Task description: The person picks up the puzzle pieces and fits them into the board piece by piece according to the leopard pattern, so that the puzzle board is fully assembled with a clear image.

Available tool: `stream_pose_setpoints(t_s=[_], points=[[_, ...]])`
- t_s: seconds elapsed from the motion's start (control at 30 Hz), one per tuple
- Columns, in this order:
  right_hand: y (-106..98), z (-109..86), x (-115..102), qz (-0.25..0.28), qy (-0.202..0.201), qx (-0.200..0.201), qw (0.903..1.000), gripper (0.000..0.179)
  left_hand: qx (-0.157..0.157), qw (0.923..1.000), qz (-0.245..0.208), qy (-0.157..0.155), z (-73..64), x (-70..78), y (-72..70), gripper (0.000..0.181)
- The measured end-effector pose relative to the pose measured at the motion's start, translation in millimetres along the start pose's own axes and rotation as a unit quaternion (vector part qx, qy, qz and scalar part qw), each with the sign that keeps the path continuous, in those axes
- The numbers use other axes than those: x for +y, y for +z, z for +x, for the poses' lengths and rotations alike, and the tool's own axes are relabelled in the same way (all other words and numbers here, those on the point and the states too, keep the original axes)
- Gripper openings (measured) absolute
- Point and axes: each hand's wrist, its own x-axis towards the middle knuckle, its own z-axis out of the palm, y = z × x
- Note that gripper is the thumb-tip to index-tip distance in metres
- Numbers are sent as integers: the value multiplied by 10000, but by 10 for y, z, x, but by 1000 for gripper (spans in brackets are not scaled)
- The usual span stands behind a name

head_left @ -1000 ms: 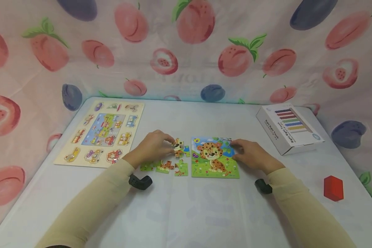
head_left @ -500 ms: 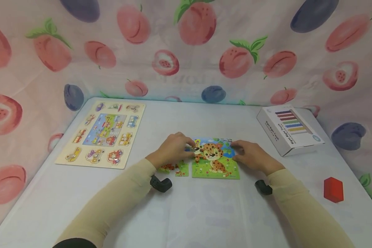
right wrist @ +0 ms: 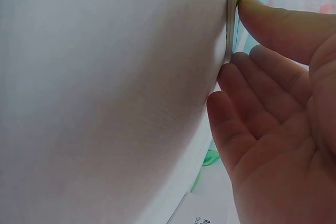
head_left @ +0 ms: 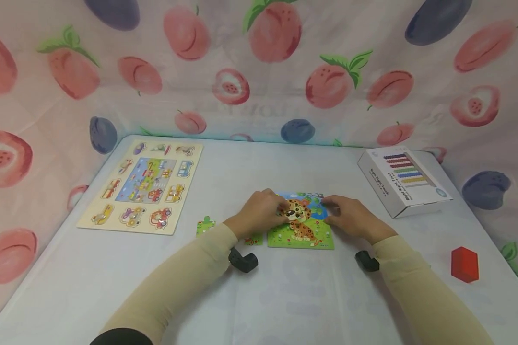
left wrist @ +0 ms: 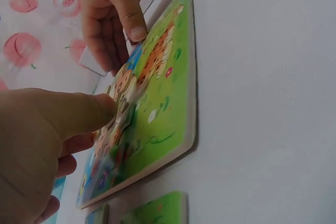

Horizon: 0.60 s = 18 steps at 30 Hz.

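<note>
A square jigsaw board (head_left: 280,238) with a spotted leopard cub on green grass lies on the table between both hands. My left hand (head_left: 259,213) is over the board's upper left, pinching a jigsaw piece (left wrist: 125,113) between thumb and fingers; in the left wrist view the piece lies tilted over the printed picture. In the head view that hand mostly hides it. My right hand (head_left: 351,216) rests at the board's right edge, thumb and fingertips touching it, fingers fairly straight. Loose jigsaw pieces (head_left: 205,225) lie left of the board, partly covered by my left arm.
A wooden vehicle puzzle board (head_left: 181,191) lies at the back left. At the back right stands a white box (head_left: 397,182) picturing coloured rows. A red block (head_left: 464,264) sits at the right. Fruit-printed cloth (head_left: 263,86) hangs behind the table.
My left hand has moved right from the loose pieces to the board, carrying a jigsaw piece with part of the cub's face. The right hand has stayed at the board's edge.
</note>
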Motion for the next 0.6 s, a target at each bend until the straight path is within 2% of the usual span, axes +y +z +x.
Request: stream_pose_setpoints(t_s=[0.27, 0.6], points=[[3, -7, 6, 24, -19, 6, 10000, 56, 153, 9998, 68, 141, 45, 49, 106, 29], [13, 4, 16, -59, -182, 108, 9998, 55, 130, 9997, 158, 160, 53, 107, 129, 27]])
